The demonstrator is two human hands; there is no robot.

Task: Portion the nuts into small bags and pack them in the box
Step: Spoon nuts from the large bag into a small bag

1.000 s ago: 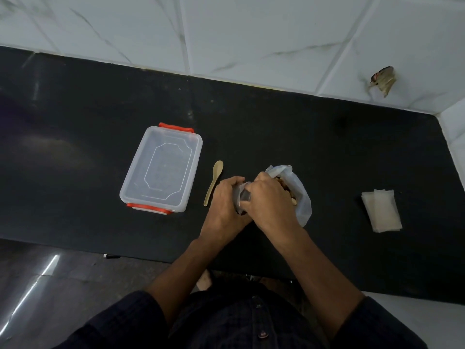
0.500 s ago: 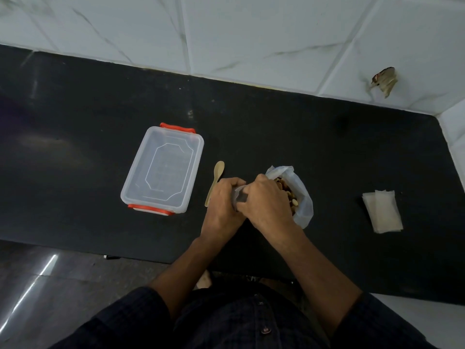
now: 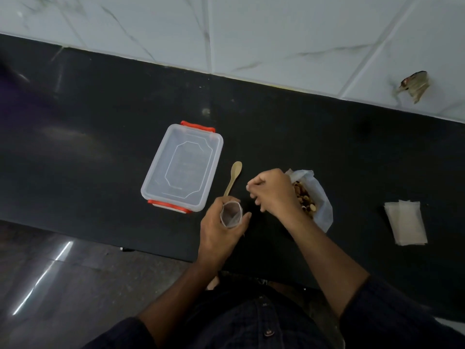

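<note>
Head view: my right hand, fingers curled, empty as far as I can tell, hides part of the nut bag. My left hand grips a small bag, mouth up, above the counter beside the lidded box.

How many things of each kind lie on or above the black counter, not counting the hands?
Clear box with red clips: 1
Wooden spoon: 1
Big bag of nuts: 1
Small bag held open in the left hand: 1
Stack of empty small bags: 1
Total: 5
</note>
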